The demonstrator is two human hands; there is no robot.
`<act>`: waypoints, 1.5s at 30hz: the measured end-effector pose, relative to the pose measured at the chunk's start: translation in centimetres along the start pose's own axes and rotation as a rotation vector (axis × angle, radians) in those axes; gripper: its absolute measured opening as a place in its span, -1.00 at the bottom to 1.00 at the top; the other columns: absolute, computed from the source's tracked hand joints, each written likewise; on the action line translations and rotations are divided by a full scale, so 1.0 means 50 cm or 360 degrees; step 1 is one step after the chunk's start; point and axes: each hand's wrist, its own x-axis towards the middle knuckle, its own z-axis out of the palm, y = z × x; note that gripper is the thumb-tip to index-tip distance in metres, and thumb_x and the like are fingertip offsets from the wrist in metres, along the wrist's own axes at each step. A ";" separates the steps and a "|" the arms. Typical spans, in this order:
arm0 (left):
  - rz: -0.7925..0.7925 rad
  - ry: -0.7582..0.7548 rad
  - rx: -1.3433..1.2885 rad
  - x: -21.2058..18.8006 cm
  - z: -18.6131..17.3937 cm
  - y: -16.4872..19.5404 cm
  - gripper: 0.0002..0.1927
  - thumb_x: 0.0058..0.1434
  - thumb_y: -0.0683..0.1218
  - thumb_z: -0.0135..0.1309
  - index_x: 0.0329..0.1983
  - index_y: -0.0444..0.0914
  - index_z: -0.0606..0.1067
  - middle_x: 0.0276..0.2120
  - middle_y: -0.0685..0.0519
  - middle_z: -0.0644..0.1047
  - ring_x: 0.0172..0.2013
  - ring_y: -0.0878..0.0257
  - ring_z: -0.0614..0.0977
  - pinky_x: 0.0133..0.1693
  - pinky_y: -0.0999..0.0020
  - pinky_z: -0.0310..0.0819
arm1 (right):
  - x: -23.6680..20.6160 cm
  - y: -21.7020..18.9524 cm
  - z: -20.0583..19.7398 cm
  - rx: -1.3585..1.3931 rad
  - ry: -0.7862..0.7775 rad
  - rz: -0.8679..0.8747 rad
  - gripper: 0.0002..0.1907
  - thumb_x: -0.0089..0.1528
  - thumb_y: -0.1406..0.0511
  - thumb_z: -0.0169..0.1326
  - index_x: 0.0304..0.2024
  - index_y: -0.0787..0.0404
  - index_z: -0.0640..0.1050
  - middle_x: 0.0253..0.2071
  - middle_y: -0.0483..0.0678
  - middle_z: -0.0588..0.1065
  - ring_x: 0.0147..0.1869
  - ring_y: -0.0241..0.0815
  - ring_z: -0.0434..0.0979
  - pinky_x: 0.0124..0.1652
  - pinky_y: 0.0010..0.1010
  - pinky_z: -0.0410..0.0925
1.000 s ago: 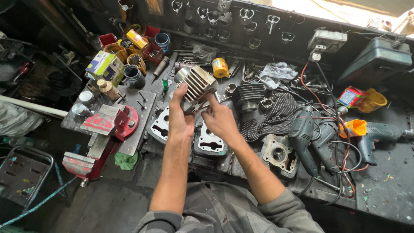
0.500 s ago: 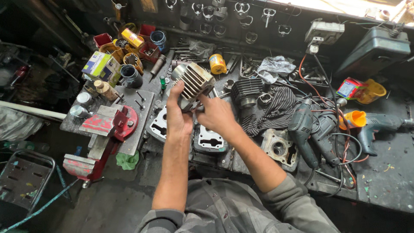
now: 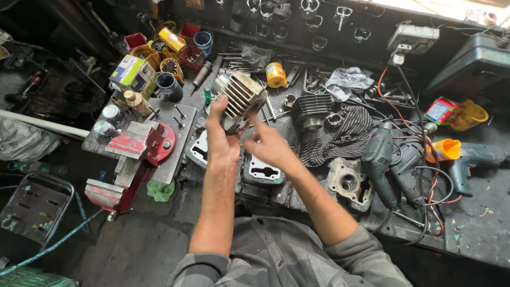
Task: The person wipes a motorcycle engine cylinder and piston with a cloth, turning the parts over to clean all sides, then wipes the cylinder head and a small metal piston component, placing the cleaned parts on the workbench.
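Note:
I hold a finned metal engine cylinder (image 3: 241,98) up over the cluttered workbench (image 3: 478,234). My left hand (image 3: 220,138) grips it from below and at its left side, thumb up along the fins. My right hand (image 3: 268,146) sits just to the right of the cylinder, fingers curled, index finger reaching to its lower edge. Two flat metal cover plates (image 3: 263,170) lie on the bench under my hands.
A red bench vise (image 3: 141,151) stands at the left edge. Tins, cups and boxes (image 3: 159,58) crowd the back left. A dark finned cylinder (image 3: 311,109), striped rag (image 3: 345,135), cylinder head (image 3: 348,183), power drills (image 3: 385,159), orange funnel (image 3: 443,150) and cables lie right.
My right hand has come off the cylinder's side and dropped slightly to its lower right. The left hand keeps its grip, and the cylinder has tilted a little.

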 end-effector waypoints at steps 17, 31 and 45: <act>0.0410 -0.0812 -0.0853 -0.015 -0.021 -0.023 -0.10 0.21 0.28 0.18 0.51 -0.16 0.17 0.39 -0.08 0.32 0.38 -0.08 0.37 0.41 -0.20 0.20 | -0.071 0.060 -0.179 0.1212 -0.0227 -0.0202 -0.36 0.13 0.35 0.04 0.27 0.45 0.37 -0.56 -0.19 0.24 -0.52 -0.40 0.15 -0.48 -0.52 0.05; 0.3390 -0.1181 0.2634 -0.031 0.043 0.324 -0.28 0.47 -0.14 0.22 0.53 0.15 0.12 0.34 -0.09 0.23 0.31 -0.07 0.33 0.35 -0.14 0.40 | -0.179 0.010 -0.192 0.1100 -0.0760 -0.0472 -0.14 0.12 0.33 0.21 0.41 0.51 0.20 -0.51 -0.03 0.40 -0.44 -0.25 0.36 -0.43 -0.42 0.23; 0.3645 -0.2035 0.3249 -0.014 0.175 0.345 -0.32 0.48 -0.09 0.06 0.57 0.02 0.08 0.30 -0.06 0.29 0.27 0.04 0.34 0.37 0.07 0.32 | -0.042 -0.109 -0.047 0.2067 -0.1253 -0.0151 -0.61 0.19 0.34 0.16 0.01 0.33 0.39 -0.63 -0.10 0.36 -0.65 -0.30 0.17 -0.54 -0.43 0.19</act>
